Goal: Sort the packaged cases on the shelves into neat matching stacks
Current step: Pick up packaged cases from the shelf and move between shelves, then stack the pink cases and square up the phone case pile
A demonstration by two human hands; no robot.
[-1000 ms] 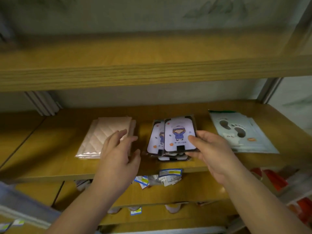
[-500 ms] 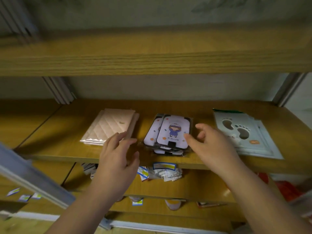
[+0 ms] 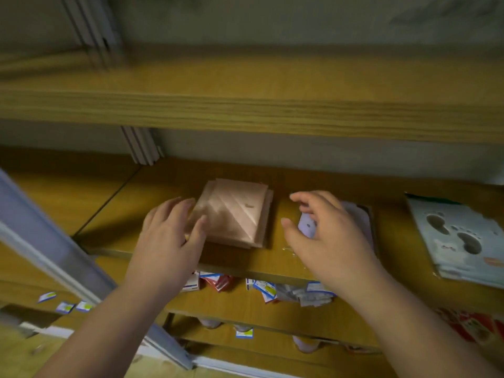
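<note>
On the middle shelf (image 3: 240, 261), your left hand (image 3: 166, 241) lies with its fingers straight and slightly spread, the fingertips (image 3: 188, 203) touching the left edge of the pink quilted stack (image 3: 234, 214); it grips nothing. That stack sits a little fanned, its layers not quite square with each other. Just to its right, your right hand (image 3: 324, 236) hovers over the purple cartoon cases (image 3: 354, 219), fingers loosely bent and spread, holding nothing (whether the palm touches the packs under it you cannot tell from this blurred view). Only a pale purple corner shows between thumb and fingers, and a strip of the pack shows past the knuckles. Further right on the same shelf, well apart from your hands, lie the footprint-print packs (image 3: 461, 238), overlapping one another. Below, on the lower shelf (image 3: 240, 304), small blue-and-white and red packets (image 3: 270, 291) are scattered along the front edge.
</note>
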